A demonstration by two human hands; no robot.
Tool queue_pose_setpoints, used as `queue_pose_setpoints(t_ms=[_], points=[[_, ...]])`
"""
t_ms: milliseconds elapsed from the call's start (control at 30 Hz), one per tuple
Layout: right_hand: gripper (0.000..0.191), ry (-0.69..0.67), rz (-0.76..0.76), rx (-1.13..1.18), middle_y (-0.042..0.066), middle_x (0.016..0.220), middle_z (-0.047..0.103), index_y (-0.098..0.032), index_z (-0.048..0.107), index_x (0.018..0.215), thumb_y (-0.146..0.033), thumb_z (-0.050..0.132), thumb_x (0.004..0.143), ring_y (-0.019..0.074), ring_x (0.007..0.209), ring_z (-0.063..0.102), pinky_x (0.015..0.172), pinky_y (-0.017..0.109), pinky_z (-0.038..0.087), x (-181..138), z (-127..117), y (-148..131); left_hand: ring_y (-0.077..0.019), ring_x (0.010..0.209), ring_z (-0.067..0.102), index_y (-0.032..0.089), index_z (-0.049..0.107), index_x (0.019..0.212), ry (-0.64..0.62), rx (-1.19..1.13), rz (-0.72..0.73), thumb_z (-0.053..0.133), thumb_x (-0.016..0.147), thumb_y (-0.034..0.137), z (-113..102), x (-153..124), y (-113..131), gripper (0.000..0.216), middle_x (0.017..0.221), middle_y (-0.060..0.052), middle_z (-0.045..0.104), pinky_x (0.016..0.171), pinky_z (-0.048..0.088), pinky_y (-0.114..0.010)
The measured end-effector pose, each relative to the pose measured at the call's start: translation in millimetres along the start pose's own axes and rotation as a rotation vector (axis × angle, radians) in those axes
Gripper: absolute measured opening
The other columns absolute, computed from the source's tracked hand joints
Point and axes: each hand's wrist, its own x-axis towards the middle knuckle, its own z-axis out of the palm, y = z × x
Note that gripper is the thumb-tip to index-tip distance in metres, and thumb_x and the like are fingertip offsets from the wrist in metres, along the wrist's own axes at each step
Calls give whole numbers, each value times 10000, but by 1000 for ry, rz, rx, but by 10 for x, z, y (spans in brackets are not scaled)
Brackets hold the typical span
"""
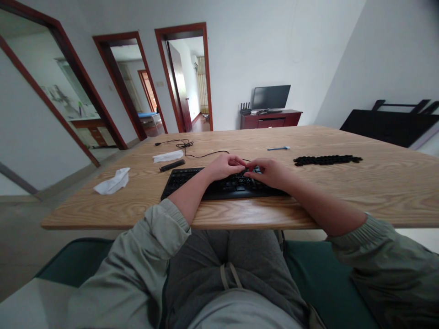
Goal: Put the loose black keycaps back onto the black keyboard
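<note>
A black keyboard (192, 180) lies near the front edge of the wooden table (377, 183). Both my hands rest over its far middle rows. My left hand (224, 166) has its fingers curled down onto the keys. My right hand (267, 172) is also curled, its fingertips meeting those of the left in a pinch; what they hold, if anything, is hidden. The keyboard's cable (206, 154) runs off to a tangle at the back left.
A row of loose black keycaps (325, 160) lies to the right. A blue-handled tool (278, 148) sits behind. On the left are a crumpled tissue (113, 182), a folded white wipe (168, 156) and a short black bar (172, 165). Doorways and a TV stand beyond.
</note>
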Motion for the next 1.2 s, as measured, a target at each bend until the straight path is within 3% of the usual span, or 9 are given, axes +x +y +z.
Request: queue_pose_setpoints(t_ms=[167, 300, 500, 733, 967, 1200], points=[[287, 7, -15, -47, 61, 959, 743, -243, 741, 1068, -390, 581, 881, 217, 846, 672, 750, 323, 487, -17, -14, -18, -117, 717, 593, 125, 698, 1091, -85, 52, -26, 633, 828, 411, -77, -35, 53, 394, 890, -63, 703, 636, 444, -235], [326, -7, -48, -41, 68, 972, 741, -220, 726, 1124, -362, 539, 898, 203, 824, 663, 740, 311, 479, -23, -30, -19, -118, 712, 598, 126, 672, 1113, -82, 12, -42, 656, 817, 402, -75, -42, 27, 405, 901, -69, 703, 619, 446, -229], [329, 2, 18, 41, 51, 719, 695, -164, 751, 1023, -345, 524, 868, 137, 583, 556, 577, 259, 411, -13, -38, 22, -126, 813, 638, 114, 644, 1033, -42, 24, -6, 665, 811, 285, -30, -12, -60, 280, 932, -74, 710, 737, 482, -247], [302, -19, 58, 25, 20, 633, 624, -171, 748, 983, -335, 566, 807, 115, 539, 493, 551, 244, 359, -2, -4, 101, -126, 812, 639, 119, 651, 961, 6, 277, 92, 631, 803, 190, 47, 21, -66, 175, 896, -40, 710, 768, 488, -251], [288, -139, 58, -91, 34, 737, 682, -206, 753, 1006, -296, 573, 799, 144, 622, 553, 611, 259, 392, 19, 1, 175, -147, 807, 634, 198, 729, 1008, -49, 665, 129, 592, 855, 262, 87, 35, -29, 216, 905, -11, 731, 749, 458, -249], [278, -185, 76, -132, 38, 847, 723, -220, 752, 1004, -281, 574, 799, 174, 714, 614, 676, 276, 437, 14, -40, 156, -157, 805, 638, 222, 746, 1041, -62, 777, 130, 562, 884, 304, 63, 19, -22, 255, 919, -19, 745, 747, 455, -253]])
